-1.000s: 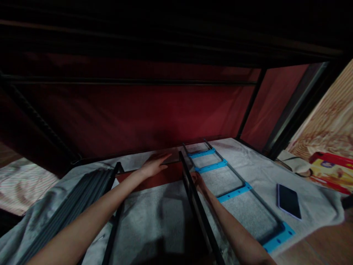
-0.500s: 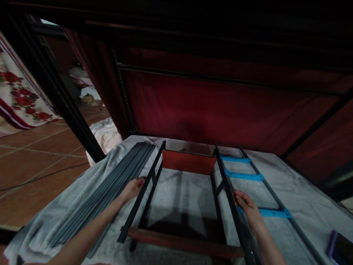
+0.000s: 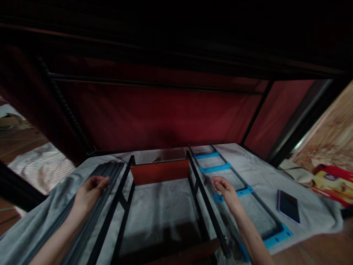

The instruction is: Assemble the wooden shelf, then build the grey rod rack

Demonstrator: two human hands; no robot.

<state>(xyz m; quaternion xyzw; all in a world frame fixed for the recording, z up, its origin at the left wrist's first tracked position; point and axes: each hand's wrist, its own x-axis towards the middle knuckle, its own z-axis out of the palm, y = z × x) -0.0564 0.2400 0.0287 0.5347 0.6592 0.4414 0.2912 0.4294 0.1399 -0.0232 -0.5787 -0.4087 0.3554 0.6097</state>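
Frame: your black frame stands mid-cloth, between the rods and the rack, its far end close to the cloth's far edge; both long sides are up, with short braces inside them.
Far board: in place, spanning the two sides at the far end.
Near board: reaches the right side at the near end; its left end is lost in shadow and the picture's lower edge, so you cannot check that joint here.
Left hand: over the rods, left of the frame; fingers curled, tips near the thumb; whether you pinch anything, or touch a rod, cannot be told.
Right hand: just outside the frame's right side, over the rack; fingers bent in towards the thumb; whether anything is between them cannot be told.
Rods: bundled side by side along the cloth's left edge; loose, joined to nothing you can see.
Rack: blue rungs already join its two bars; it lies right of the frame, seemingly separate.
Phone: flat near the cloth's right edge.
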